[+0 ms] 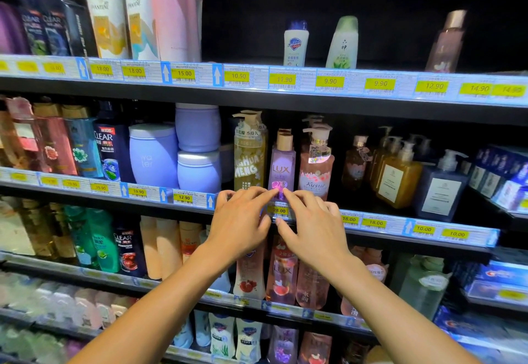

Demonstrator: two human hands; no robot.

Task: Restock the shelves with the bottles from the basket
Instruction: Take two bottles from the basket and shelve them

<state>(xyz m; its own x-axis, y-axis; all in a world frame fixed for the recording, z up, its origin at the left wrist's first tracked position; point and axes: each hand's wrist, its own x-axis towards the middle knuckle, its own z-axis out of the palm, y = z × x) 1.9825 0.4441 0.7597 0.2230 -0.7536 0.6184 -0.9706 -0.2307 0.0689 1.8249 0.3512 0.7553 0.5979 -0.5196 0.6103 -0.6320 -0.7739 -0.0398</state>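
Observation:
A purple LUX bottle [282, 163] with a tan cap stands upright at the front of the middle shelf [371, 222], between a yellow pump bottle [249, 152] and a pink Kustie pump bottle [316, 163]. Both my hands reach to its base. My left hand [243, 218] touches the bottle's lower left with its fingertips. My right hand [311, 223] touches the lower right the same way. The fingers of both hands are extended and meet at the bottle's foot, just above the 28.00 price tag [279, 211]. The basket is out of view.
Shelves full of shampoo and body-wash bottles run above and below. The top shelf [257, 78] has a wide gap left of a white bottle [295, 43]. Lilac jars [197, 146] stand left, amber pump bottles [397, 172] right. Blue boxes [503, 180] sit at the far right.

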